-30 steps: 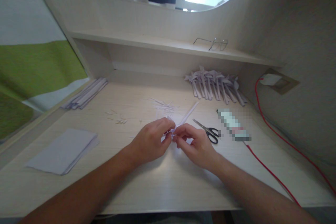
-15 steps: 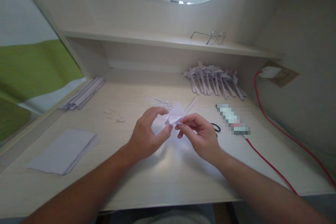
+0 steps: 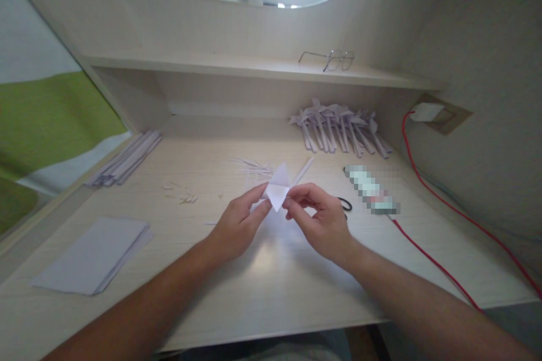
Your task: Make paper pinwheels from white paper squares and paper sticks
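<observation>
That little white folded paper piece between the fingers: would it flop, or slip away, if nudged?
The folded paper piece probably keeps its shape, since its creased edges look crisp. It seems very light: the left hand and right hand pinch it by fingertips alone. On the smooth desk it would likely slide easily.

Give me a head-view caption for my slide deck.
Both hands, left and right, pinch a folded paper piece above the desk.

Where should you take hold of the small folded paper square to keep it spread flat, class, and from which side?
Pinch the folded paper at its two side corners, one from each side: it stands as a diamond, points up and down, so the side corners are free. The left hand and right hand hold it so.
</observation>
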The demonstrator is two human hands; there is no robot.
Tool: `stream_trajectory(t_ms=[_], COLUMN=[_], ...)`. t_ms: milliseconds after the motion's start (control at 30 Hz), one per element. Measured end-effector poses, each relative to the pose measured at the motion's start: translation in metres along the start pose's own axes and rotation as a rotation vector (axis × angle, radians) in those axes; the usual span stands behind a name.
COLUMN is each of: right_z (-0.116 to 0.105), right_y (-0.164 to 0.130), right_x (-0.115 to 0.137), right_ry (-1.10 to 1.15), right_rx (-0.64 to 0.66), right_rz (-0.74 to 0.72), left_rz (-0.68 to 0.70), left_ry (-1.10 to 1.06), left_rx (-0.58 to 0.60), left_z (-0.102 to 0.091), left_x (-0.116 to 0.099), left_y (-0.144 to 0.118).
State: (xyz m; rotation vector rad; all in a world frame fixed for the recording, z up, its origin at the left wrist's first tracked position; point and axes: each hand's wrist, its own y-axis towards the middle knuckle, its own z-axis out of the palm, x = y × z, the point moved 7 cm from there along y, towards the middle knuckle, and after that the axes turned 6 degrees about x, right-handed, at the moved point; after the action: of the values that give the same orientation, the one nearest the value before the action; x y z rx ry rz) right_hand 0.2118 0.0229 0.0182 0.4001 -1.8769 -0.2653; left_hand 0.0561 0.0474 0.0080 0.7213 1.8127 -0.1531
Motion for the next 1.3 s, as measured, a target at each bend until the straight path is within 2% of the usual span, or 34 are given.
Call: stream_trajectory(t_ms=[167,400,667,800,1033,1300], right_z=[-0.003,-0.002,0.000,0.002,-0.001,0.000], right_y=[0.000,0.000,-0.001,-0.001,-0.001,-0.001], right_x=[0.010,0.013,0.014,0.013,0.009,0.005], right_ry=[-0.230,-0.370,-0.403,-0.409,-0.374,-0.360], right_rx=[-0.012,0.005,0.048,0.072,0.066,0.076], right_rz=[-0.118,-0.187,-0.214,-0.195,-0.122,-0.093], left_rz=[-0.019,-0.072,-0.022,-0.047,-0.023,-0.011], left_ry=[-0.050,0.066,0.011,0.007,0.161,0.178], left_rx=[0.041,0.043,0.091,0.105,0.048,0.103], left_z=[0.004,0.005,0.013,0.013,0.007,0.010], left_x=[0.005,0.010,0.011,0.009,0.002,0.004], left_y=[0.000,-0.002,-0.001,-0.001,0.000,0.001])
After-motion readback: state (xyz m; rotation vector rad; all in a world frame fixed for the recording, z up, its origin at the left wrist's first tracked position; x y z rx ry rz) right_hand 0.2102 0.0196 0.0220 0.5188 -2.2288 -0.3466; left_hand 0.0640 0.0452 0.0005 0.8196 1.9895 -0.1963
